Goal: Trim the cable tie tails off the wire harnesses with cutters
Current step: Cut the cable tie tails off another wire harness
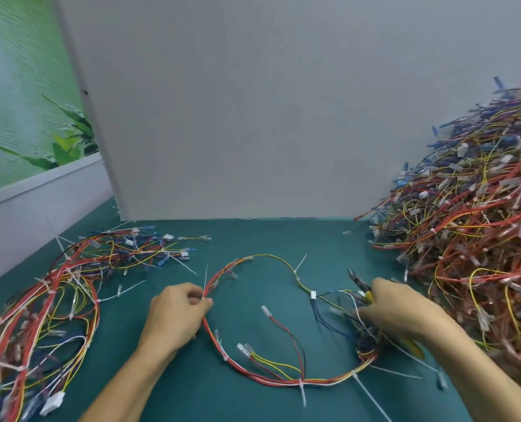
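We are pinching the harness (283, 381), looped at the centre of the mat (268, 239), with our left hand (174, 312) at nine o'clock beside an uncut tail (206, 278), gripping the cutters (359, 284) in our right hand (399, 306) at three o'clock, and, we judge, barely starting, with several tails remaining.

You work on a teal mat (253, 239). The wire harness (326, 381) before you runs red, yellow and white, with thin blue and black strands; its cable ties (303, 394) are white. The cutters (364, 289) show yellow handles and dark jaws. The pile (466, 239) on your right is mostly red, yellow and blue.
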{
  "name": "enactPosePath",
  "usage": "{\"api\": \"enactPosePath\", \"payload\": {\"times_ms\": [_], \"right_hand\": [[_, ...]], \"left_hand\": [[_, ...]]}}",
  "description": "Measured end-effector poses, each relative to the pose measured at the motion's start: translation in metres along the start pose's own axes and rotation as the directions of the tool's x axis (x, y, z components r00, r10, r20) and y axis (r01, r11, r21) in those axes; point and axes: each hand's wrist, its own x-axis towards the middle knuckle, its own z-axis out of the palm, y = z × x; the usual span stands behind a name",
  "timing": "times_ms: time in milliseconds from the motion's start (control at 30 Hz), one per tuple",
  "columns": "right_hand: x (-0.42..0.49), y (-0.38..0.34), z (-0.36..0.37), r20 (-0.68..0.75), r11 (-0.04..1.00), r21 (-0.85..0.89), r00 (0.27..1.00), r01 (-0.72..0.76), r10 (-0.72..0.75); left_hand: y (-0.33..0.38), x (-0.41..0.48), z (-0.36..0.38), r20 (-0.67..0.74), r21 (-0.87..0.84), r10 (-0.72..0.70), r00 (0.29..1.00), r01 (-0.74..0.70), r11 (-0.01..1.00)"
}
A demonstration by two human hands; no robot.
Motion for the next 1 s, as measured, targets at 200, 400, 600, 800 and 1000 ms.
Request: {"api": "enactPosePath", "payload": {"times_ms": [200, 400, 600, 800, 1000], "right_hand": [[0.016, 0.003, 0.019, -0.081, 0.954, 0.277, 0.987, -0.114, 0.141], [0.02, 0.012, 0.022, -0.135, 0.91, 0.373, 0.96, -0.182, 0.247], [0.012, 0.016, 0.01, -0.106, 0.936, 0.325, 0.979, -0.133, 0.176], [0.001, 0.026, -0.009, -0.044, 0.871, 0.483, 0.991, -0.087, 0.123], [0.002, 0.022, 0.001, 0.039, 0.879, 0.47, 0.996, -0.085, 0.075]], "left_hand": [[0.003, 0.005, -0.005, -0.06, -0.337, 0.279, 0.958, -0.283, 0.898], [-0.004, 0.009, -0.006, -0.041, -0.123, 0.131, 0.991, -0.135, 0.983], [-0.008, 0.011, -0.007, 0.072, 0.114, 0.052, 0.996, -0.06, 0.992], [-0.004, 0.009, -0.007, 0.052, 0.067, 0.005, 0.999, -0.009, 0.998], [-0.008, 0.011, -0.003, 0.047, -0.094, -0.001, 0.999, 0.005, 0.996]]}}
